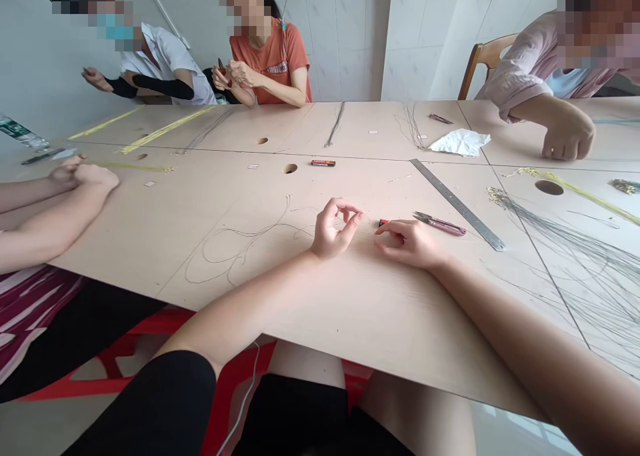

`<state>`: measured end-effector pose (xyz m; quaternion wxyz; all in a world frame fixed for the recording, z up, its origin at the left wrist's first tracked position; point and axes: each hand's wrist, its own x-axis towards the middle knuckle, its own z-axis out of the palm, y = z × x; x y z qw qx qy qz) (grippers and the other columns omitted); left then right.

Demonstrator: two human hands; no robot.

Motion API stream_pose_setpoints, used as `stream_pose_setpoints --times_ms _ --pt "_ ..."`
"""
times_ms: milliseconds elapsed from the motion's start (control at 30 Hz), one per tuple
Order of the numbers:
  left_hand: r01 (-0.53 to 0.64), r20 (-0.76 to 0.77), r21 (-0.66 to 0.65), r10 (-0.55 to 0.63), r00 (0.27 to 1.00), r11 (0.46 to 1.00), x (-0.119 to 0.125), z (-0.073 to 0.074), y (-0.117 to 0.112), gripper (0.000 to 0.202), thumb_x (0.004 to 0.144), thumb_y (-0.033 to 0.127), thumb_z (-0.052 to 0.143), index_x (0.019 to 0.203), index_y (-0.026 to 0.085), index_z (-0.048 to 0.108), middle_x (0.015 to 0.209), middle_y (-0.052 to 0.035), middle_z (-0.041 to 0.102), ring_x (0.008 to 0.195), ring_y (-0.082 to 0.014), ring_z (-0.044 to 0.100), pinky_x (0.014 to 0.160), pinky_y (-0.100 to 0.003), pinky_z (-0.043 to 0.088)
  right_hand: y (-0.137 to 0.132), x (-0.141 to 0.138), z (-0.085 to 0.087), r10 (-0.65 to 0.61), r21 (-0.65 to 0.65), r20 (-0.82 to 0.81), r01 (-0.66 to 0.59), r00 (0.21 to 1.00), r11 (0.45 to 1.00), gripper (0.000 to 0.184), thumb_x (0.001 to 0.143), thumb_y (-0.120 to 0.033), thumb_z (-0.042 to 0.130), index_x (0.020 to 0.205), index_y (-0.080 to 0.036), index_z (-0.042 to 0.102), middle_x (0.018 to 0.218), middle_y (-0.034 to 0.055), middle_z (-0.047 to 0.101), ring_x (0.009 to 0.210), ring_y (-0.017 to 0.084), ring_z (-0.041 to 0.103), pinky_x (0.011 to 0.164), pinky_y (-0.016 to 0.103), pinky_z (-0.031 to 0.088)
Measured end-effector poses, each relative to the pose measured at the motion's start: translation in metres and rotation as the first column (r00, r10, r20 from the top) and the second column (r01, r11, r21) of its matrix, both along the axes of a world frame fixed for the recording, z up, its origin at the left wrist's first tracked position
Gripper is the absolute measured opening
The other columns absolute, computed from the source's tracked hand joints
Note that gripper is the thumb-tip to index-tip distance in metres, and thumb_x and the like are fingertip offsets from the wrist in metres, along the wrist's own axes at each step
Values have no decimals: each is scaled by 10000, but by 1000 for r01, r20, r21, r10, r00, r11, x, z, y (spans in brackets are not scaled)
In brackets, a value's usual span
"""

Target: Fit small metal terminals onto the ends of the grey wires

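My left hand (pixel 334 229) hovers over the wooden tabletop (pixel 360 303), its thumb and forefinger curled into a small pinch. Any fine wire in that pinch is too thin to make out. Loose thin wires (pixel 240 243) curve across the board to its left. My right hand (pixel 407 243) rests with curled fingers beside a small red item (pixel 383 223), which it partly hides. Just to the right lie pink-handled snips (pixel 440 224), not touching the hand. A steel ruler (pixel 457 204) runs diagonally beyond them.
A long spread of grey wires (pixel 565 263) covers the right side of the table. A co-worker's hands (pixel 85 176) rest at the left, and another's fist (pixel 567 139) at the far right. Holes, a crumpled tissue (pixel 459 143), and a small lighter (pixel 323 163) lie further off.
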<state>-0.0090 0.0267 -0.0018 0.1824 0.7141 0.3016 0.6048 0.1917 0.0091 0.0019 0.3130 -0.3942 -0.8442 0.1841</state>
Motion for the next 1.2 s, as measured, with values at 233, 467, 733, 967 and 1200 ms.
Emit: stream_pose_setpoints --times_ms 233,467,733,967,1200 --pt "34 2 -21 -34 999 999 1 0 1 131 855 308 638 851 201 562 763 8 643 588 -77 496 652 -266 419 1 0 -4 -9 34 6 9 1000 999 287 820 -383 602 950 -146 700 546 -34 454 473 87 392 510 228 334" --pt "75 -23 -69 -77 997 995 2 -2 -1 152 855 340 634 861 203 569 778 -1 648 603 -83 499 677 -271 434 2 1 -5 34 23 4 -34 999 999 243 885 -269 501 853 -175 722 679 43 661 550 121 534 566 248 393" --pt "7 -50 -157 -15 999 988 -1 -1 7 182 834 353 639 802 189 568 751 -8 640 594 -88 492 654 -266 436 3 0 -5 55 -54 -67 -59 996 997 264 887 -308 522 820 -193 751 727 61 707 611 143 584 590 271 418" --pt "11 -112 -325 -50 992 946 -4 1 13 70 763 224 615 756 184 559 749 -10 624 690 -119 545 701 -274 448 -4 -4 8 -68 -297 -204 4 977 955 455 850 -509 564 549 -168 559 479 -30 414 475 81 291 472 259 228" --pt "129 -126 -547 -233 964 827 -2 6 7 51 794 231 497 755 200 507 583 45 472 531 -109 451 520 -239 371 -6 -5 9 -212 -476 -325 35 922 879 539 771 -627 596 523 -172 447 513 -54 250 496 65 203 477 263 141"
